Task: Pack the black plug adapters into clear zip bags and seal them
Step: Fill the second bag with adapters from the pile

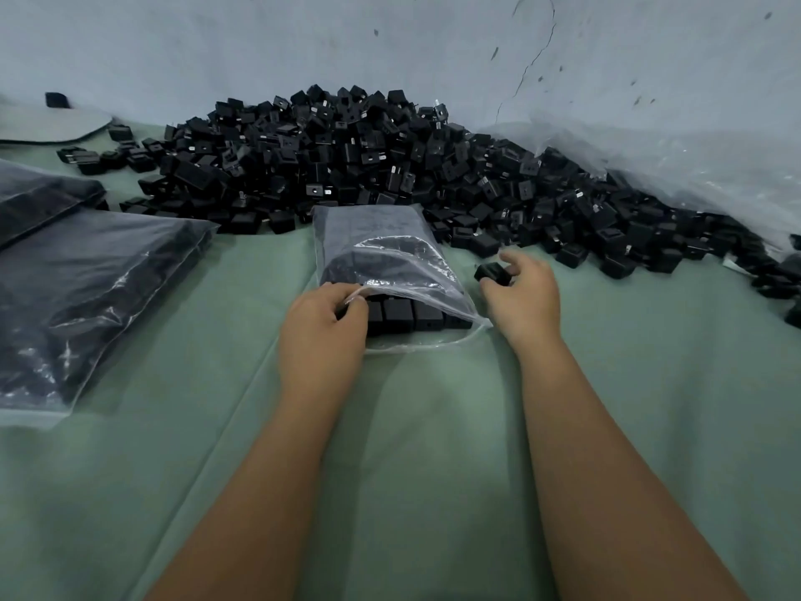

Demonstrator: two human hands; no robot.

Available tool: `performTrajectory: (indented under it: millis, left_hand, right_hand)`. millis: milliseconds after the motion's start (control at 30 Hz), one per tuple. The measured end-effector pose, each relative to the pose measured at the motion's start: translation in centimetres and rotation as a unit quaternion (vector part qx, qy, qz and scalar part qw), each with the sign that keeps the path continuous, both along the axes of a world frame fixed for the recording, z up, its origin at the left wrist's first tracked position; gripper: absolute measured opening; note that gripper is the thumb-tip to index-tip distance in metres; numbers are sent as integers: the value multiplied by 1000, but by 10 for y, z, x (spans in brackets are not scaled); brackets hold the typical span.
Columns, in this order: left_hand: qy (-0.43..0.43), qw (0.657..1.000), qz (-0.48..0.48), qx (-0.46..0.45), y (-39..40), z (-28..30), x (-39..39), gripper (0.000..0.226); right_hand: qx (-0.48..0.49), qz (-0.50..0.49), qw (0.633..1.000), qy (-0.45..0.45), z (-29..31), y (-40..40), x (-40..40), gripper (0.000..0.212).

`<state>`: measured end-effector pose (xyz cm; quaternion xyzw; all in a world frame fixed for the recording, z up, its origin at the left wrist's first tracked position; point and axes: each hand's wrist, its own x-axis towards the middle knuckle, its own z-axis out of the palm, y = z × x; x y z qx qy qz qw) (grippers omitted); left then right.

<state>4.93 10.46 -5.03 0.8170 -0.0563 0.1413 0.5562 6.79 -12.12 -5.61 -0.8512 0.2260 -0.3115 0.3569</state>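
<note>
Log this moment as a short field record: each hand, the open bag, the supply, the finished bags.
left hand: pinches the upper lip of the open zip bag, holding its mouth open
right hand: holds one black adapter beside the bag's mouth
open zip bag: partly filled, unsealed
supply: adapter pile against the wall
finished bags: filled bags on the left

The adapters (346,158) in the heap are matt black plastic, a few showing small bright metal prongs. The bag (381,253) is thin clear plastic, glossy and creased. The packed bags (86,288) shine the same way. Smooth green cloth (433,427), faintly creased, covers the surface. The wall (390,36) looks rough, cracked and chipped.
</note>
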Motion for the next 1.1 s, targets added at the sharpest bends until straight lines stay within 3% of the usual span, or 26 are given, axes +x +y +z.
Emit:
performTrajectory:
  millis: [100,233,300,433,633,833,1100]
  left_hand:
    - [-8,1000,-10,3,0,2,-4,20]
    - [-31,999,-16,33,0,6,-8,24]
    - [-43,999,-23,19,0,7,-10,24]
    - [-55,998,-18,5,0,8,-12,25]
    - [-52,998,-18,21,-1,7,-10,23]
    - [-35,999,-10,12,-1,7,-9,24]
    - [-59,998,-4,18,-2,6,-9,24]
  right_hand:
    - [88,-47,986,-135,11,29,-28,30]
    - [-7,115,970,-215,16,85,-66,23]
    - [-71,168,962,-202,16,108,-76,18]
    - [-196,149,960,-129,15,118,-75,12]
    - [-227,169,959,22,11,112,-65,33]
    - [-150,189,970,3,9,113,-69,46]
    - [-236,135,958,85,1,121,-54,45]
